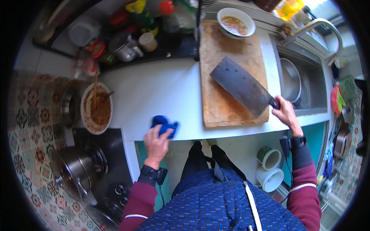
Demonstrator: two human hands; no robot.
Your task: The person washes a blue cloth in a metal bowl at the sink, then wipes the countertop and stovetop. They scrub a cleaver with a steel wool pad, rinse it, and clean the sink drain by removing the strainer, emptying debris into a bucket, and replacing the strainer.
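Note:
My right hand (285, 112) is wrapped round the dark handle of a cleaver (241, 85). Its wide dark blade, dotted with a few drops or bits, lies flat across or just above the wooden cutting board (219, 111); I cannot tell whether it touches. My left hand (157, 146) grips a blue cloth (165, 126) at the front edge of the white counter (154, 88), left of the board. On the board's far end stands a white bowl (236, 23) with a yellowish liquid and small bits in it.
At the left is a bowl of brown minced mix (96, 109) with chopsticks. A steel pot (75, 169) sits by the black stove. A rack (165, 50) holds jars and bottles at the back. Right of the board is a sink (314, 77) with a metal basin (290, 81) and a faucet (320, 25).

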